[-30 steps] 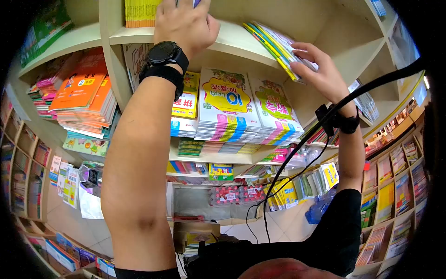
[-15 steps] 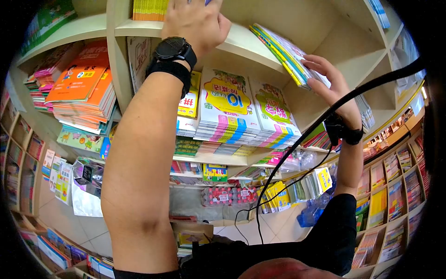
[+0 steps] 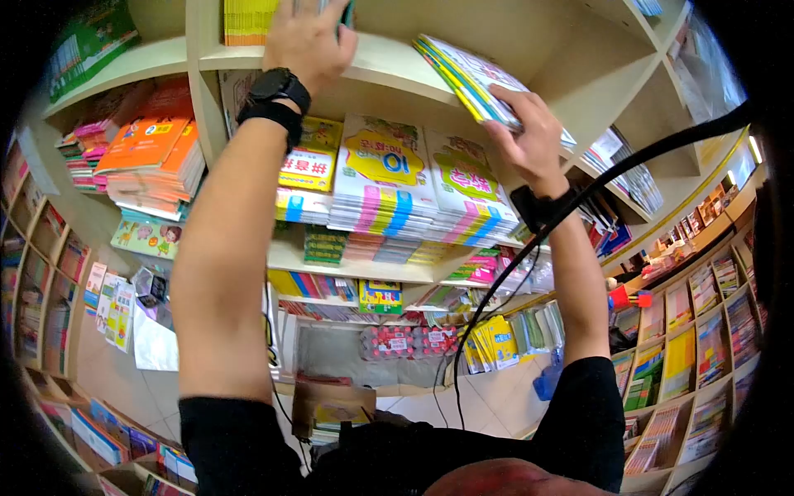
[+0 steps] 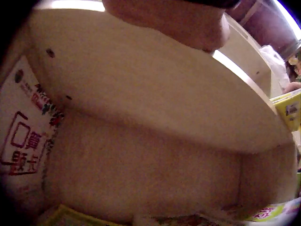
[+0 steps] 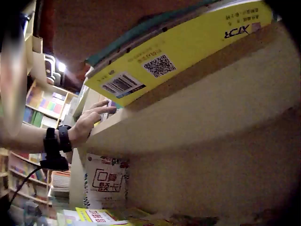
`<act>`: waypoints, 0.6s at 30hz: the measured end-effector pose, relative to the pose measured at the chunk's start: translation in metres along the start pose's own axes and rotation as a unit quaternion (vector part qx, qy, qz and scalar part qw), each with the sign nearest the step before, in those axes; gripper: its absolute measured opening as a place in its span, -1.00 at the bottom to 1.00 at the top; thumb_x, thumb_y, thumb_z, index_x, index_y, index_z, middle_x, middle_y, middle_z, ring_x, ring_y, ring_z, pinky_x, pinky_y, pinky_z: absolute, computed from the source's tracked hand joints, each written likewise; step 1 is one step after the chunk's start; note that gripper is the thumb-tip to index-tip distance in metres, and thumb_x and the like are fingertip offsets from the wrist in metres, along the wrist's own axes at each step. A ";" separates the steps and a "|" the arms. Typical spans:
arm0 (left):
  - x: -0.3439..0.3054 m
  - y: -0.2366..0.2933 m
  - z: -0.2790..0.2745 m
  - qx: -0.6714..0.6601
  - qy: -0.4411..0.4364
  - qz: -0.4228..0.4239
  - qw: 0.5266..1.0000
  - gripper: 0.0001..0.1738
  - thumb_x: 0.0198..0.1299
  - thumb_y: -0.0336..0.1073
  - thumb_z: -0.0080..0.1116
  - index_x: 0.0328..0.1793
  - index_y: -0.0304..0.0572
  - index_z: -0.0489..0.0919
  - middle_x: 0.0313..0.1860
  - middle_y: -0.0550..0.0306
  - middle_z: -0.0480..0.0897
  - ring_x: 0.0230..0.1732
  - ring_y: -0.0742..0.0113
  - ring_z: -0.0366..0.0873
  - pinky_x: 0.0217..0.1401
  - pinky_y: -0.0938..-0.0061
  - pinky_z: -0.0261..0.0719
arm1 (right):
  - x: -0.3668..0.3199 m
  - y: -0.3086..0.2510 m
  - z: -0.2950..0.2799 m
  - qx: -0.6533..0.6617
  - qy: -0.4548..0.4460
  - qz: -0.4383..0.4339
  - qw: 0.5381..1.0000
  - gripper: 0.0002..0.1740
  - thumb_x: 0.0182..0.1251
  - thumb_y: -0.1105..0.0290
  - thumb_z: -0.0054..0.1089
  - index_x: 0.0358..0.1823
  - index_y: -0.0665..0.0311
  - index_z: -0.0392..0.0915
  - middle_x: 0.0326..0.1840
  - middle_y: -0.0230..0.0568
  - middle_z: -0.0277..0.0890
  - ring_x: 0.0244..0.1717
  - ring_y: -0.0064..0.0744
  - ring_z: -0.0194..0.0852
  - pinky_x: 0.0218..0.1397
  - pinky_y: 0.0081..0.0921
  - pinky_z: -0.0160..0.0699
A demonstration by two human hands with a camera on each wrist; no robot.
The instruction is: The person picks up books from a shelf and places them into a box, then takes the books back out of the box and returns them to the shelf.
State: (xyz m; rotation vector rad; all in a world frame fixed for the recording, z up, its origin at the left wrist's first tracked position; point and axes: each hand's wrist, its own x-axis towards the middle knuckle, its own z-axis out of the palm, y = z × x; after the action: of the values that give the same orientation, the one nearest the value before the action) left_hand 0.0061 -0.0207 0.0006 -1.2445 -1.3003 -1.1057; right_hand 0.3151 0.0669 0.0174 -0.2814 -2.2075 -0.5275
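My right hand [image 3: 529, 136] pinches a slanted stack of thin books [image 3: 467, 70] at the front edge of the upper shelf, thumb at the near side and fingers over the top. From below, the right wrist view shows the bottom book's yellow cover [image 5: 188, 52] with a barcode and a square code. Up at the left, my left hand [image 3: 310, 45] reaches onto the same shelf beside a row of yellow books [image 3: 248, 21]. In the right wrist view its fingers [image 5: 96, 113] lie fairly straight over the shelf edge, touching a book there. The head view cuts off its fingertips.
On the shelf below stand piles of workbooks [image 3: 385, 165] with bright covers. Orange books [image 3: 153, 149] are stacked in the left compartment. A black cable [image 3: 628, 153] runs across my right forearm. Red-capped bottle packs [image 3: 405, 341] sit low down, with more bookshelves [image 3: 686, 331] at the right.
My right hand has shifted left, further over the thin books. The left hand has moved slightly left; a dark teal edge now shows beside it where a purple one was. The head view has shifted.
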 end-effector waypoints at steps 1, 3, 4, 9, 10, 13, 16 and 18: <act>0.002 -0.001 -0.005 0.010 0.005 0.020 1.000 -0.45 -0.06 -0.30 0.07 0.16 -0.23 0.49 0.31 -0.20 0.32 0.33 -0.20 0.18 0.41 0.07 0.16 | -0.002 -0.001 0.000 0.005 0.009 0.011 1.000 -0.50 0.06 0.00 0.26 -0.11 0.25 0.61 -0.22 0.00 0.59 -0.20 -0.03 0.55 -0.09 -0.30 0.51; 0.002 0.013 -0.012 0.016 0.003 0.040 0.999 -0.41 -0.05 -0.33 0.07 0.22 -0.24 0.43 0.31 -0.21 0.31 0.32 -0.18 0.19 0.41 0.08 0.16 | -0.005 0.002 0.002 -0.001 0.011 0.028 1.000 -0.51 0.10 -0.05 0.23 -0.09 0.18 0.61 -0.24 -0.05 0.59 -0.20 -0.06 0.56 -0.12 -0.29 0.52; 0.001 0.024 -0.022 -0.027 0.041 0.029 0.998 -0.39 -0.04 -0.37 0.06 0.25 -0.25 0.38 0.29 -0.22 0.33 0.30 -0.18 0.23 0.40 0.09 0.17 | -0.006 0.006 0.000 -0.017 -0.001 0.029 0.999 -0.51 0.12 -0.05 0.22 -0.09 0.18 0.61 -0.24 -0.06 0.59 -0.19 -0.07 0.55 -0.11 -0.28 0.52; -0.108 0.067 -0.088 -0.106 -0.001 -0.082 0.991 -0.67 0.08 -0.40 0.02 -0.01 -0.24 0.59 0.04 -0.08 0.57 -0.01 -0.05 0.52 0.10 0.29 0.49 | 0.016 0.051 -0.003 -0.062 0.069 0.003 0.996 -0.64 0.15 0.12 0.20 -0.18 0.27 0.58 -0.32 -0.06 0.60 -0.28 -0.16 0.57 -0.16 -0.26 0.53; -0.145 0.079 -0.107 -0.177 -0.018 -0.115 0.977 -0.76 0.11 -0.48 0.03 -0.08 -0.31 0.57 -0.16 -0.05 0.65 -0.17 0.09 0.61 -0.03 0.43 0.53 | 0.022 0.057 0.001 -0.063 0.080 0.015 0.995 -0.64 0.17 0.12 0.19 -0.19 0.27 0.58 -0.33 -0.07 0.59 -0.29 -0.17 0.56 -0.17 -0.26 0.53; -0.282 0.104 -0.175 -0.292 -0.364 -0.260 0.845 -0.75 0.17 -0.37 0.06 -0.04 -0.27 0.59 -0.14 -0.07 0.66 -0.14 0.12 0.62 -0.03 0.43 0.52 | 0.016 0.033 0.013 -0.030 0.063 0.044 0.997 -0.64 0.21 0.10 0.13 -0.22 0.27 0.58 -0.36 -0.10 0.57 -0.33 -0.22 0.50 -0.19 -0.28 0.50; -0.447 0.121 -0.248 -0.241 -0.656 -0.372 0.611 -0.63 0.15 -0.10 0.02 -0.11 -0.21 0.63 -0.20 -0.14 0.65 -0.19 -0.12 0.59 -0.09 0.19 0.54 | 0.013 0.011 0.025 -0.013 0.067 0.054 0.996 -0.62 0.26 0.07 0.07 -0.25 0.28 0.58 -0.39 -0.13 0.54 -0.36 -0.26 0.45 -0.21 -0.29 0.48; -0.528 0.143 -0.285 -0.220 -0.766 -0.359 0.486 -0.58 0.13 -0.04 0.01 -0.13 -0.22 0.64 -0.17 -0.20 0.64 -0.17 -0.17 0.59 -0.05 0.13 0.53 | 0.012 0.005 0.032 -0.008 0.074 0.054 0.996 -0.61 0.29 0.06 0.04 -0.28 0.28 0.58 -0.42 -0.15 0.52 -0.39 -0.29 0.42 -0.22 -0.30 0.47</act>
State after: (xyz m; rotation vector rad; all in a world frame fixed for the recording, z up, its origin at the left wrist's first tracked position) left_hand 0.1605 -0.3488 -0.4989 -2.3398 -3.2821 -0.5593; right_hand 0.2876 0.0860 0.0102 -0.3564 -2.0337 -0.4925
